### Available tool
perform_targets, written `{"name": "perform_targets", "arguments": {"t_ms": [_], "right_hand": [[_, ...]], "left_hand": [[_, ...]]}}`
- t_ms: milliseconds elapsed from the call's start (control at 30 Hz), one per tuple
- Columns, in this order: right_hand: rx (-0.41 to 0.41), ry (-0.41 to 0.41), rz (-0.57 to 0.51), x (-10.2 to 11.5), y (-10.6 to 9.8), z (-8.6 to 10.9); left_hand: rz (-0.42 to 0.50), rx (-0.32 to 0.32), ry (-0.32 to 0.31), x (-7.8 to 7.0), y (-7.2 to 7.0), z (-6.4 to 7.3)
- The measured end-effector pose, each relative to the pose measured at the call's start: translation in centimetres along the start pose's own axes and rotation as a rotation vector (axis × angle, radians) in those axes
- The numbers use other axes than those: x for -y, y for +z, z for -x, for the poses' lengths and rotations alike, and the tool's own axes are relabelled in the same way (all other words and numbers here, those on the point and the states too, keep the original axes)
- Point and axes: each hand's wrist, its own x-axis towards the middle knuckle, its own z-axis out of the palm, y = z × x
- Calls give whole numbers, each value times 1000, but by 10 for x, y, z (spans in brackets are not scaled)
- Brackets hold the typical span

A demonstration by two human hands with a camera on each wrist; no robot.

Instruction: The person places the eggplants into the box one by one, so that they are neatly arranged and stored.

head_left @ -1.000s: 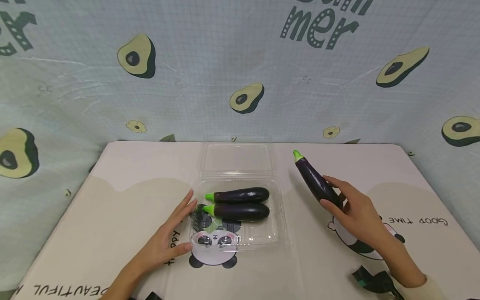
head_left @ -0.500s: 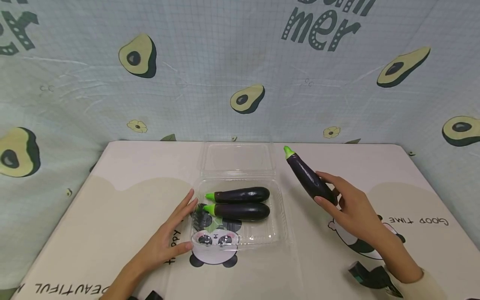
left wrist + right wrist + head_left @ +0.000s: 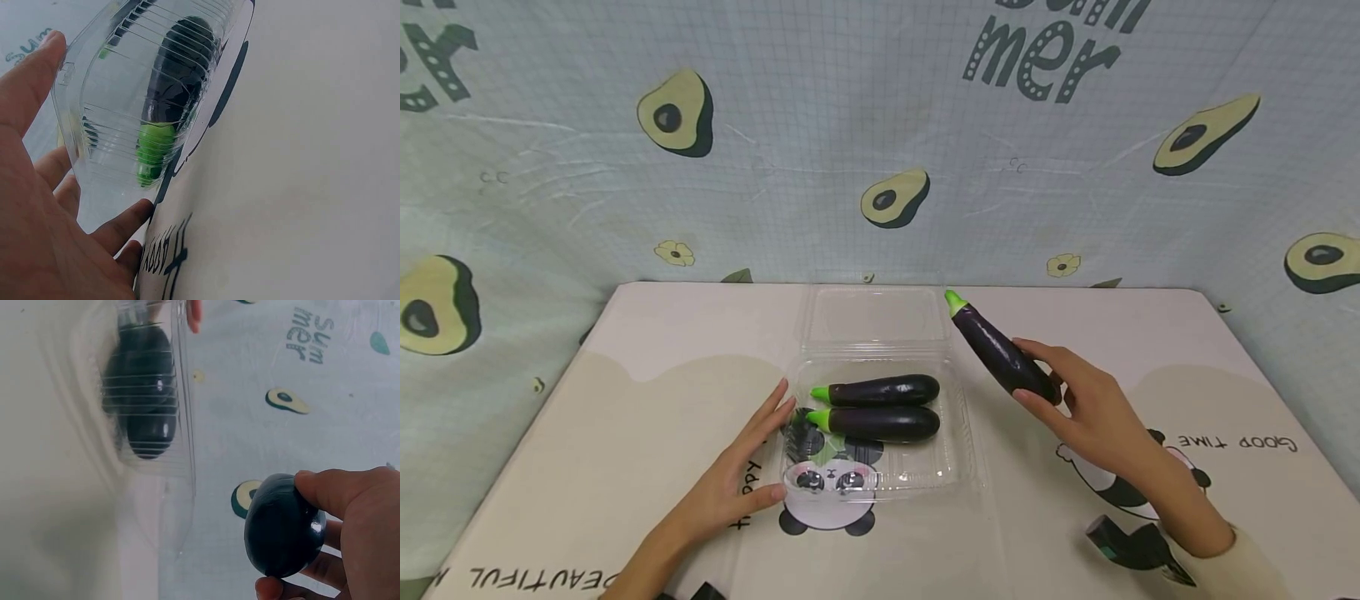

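Your right hand point(image 3: 1086, 408) pinches the eggplant point(image 3: 1000, 346) by its fat end; glossy skin might slip. Your left hand point(image 3: 737, 475), fingers spread, could nudge the clear box point(image 3: 917, 471) askew.

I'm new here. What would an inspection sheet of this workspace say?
Surface: pale printed table.
Job's things: clear container, lid open; two eggplants inside, side by side; third eggplant raised off the table.
Clutter: black objects near both forearms.
Grip, left hand: spread at the container's left edge; contact unclear.
Grip, right hand: holds the third eggplant near its thick end.
Cables: nothing seen.
Surroundings: avocado-print sheet behind the table.
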Motion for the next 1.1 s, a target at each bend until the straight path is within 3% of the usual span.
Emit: {"name": "perform_targets", "arguments": {"t_ms": [400, 1100], "right_hand": [[28, -93, -63, 16, 8, -12], [163, -202, -179, 39, 29, -21]], "left_hand": [[9, -17, 50, -2, 0, 0], [0, -17, 40, -2, 0, 0]]}}
